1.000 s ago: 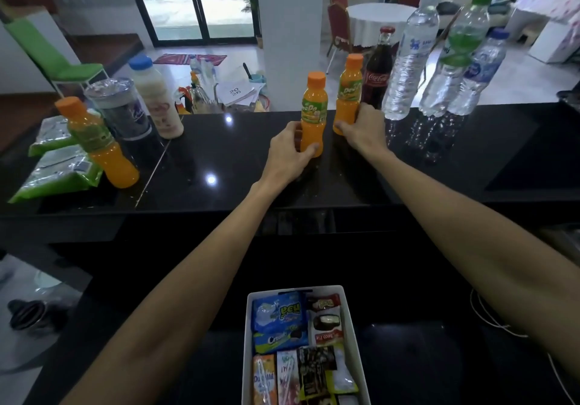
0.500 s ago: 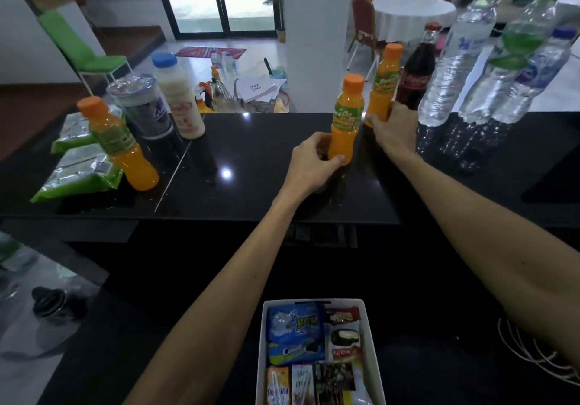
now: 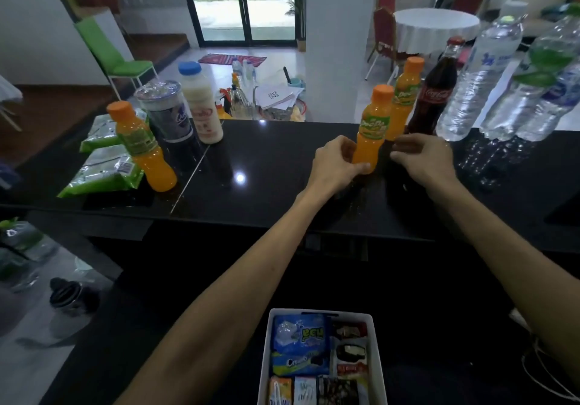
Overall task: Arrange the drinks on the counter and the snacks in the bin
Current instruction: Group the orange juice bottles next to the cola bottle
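Head view: three orange bottles (image 3: 372,128), three water bottles (image 3: 480,81).

I see a home or a small guest hall: a glossy black bench (image 3: 266,166), a sliding glass door (image 3: 241,3) to a garden, a round table with white cloth (image 3: 436,28), red banquet chairs (image 3: 384,31), a green chair (image 3: 116,56).

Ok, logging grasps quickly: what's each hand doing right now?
Left hand: closed on the near orange plastic juice bottle.
Right hand: open, fingers curled, holding nothing.
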Tool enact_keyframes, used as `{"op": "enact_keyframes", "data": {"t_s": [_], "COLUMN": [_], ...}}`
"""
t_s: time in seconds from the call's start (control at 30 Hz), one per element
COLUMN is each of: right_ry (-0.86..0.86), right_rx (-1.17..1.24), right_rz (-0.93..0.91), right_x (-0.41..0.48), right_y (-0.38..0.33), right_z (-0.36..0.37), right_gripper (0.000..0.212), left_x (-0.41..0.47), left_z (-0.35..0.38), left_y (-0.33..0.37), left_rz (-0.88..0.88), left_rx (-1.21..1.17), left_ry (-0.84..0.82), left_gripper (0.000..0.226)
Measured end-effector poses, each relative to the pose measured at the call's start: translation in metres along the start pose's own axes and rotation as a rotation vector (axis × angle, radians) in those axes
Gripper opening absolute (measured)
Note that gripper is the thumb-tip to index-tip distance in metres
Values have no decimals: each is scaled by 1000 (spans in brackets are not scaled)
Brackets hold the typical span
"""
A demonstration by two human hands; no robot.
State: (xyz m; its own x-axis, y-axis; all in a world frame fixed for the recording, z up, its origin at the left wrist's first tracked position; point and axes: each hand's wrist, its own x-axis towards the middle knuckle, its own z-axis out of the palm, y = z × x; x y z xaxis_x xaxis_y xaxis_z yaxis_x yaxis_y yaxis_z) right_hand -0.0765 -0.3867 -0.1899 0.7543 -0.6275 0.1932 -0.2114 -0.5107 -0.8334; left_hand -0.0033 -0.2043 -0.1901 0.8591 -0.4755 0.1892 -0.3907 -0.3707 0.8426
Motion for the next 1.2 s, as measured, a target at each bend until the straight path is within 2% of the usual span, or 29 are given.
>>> {"op": "enact_keyframes", "data": {"t_s": [0.1, 0.27, 0.4, 0.57, 0.77, 0.97, 1.07, 1.13, 1.2], "right_ry": [-89, -41, 18, 34, 20, 9, 121, 219, 230], "right_rx": [29, -78, -99, -128, -207, -215, -171, -167, -184], "right_rz": [-82, -125, -122, -180, -240, -191, -132, -192, -295], "right_x": [-9, 0, 10, 15, 11, 7, -1, -14, -27], "right_y": [5, 14, 22, 27, 27, 22, 23, 19, 7], "right_z": [-15, -32, -29, -23, -21, -21, -24, -25, -22], "right_gripper": [38, 39, 39, 40, 43, 44, 33, 22, 20], "left_x": [17, 33, 38, 39, 35, 28, 18, 4, -15], "left_z": [21, 56, 54, 62, 62, 58, 44, 25, 1], "left_y": [16, 37, 31, 29, 27, 34, 34, 31, 28], "left_rz": [22, 54, 109, 142, 157, 144, 191, 260, 325], "left_rx": [23, 20, 22, 96, 160, 185, 270, 340, 386], "left_ry": [-18, -68, -182, -40, 1, -49, -72, -54, 4], "left_gripper": [49, 60, 62, 46, 51, 61, 70, 71, 67]}}
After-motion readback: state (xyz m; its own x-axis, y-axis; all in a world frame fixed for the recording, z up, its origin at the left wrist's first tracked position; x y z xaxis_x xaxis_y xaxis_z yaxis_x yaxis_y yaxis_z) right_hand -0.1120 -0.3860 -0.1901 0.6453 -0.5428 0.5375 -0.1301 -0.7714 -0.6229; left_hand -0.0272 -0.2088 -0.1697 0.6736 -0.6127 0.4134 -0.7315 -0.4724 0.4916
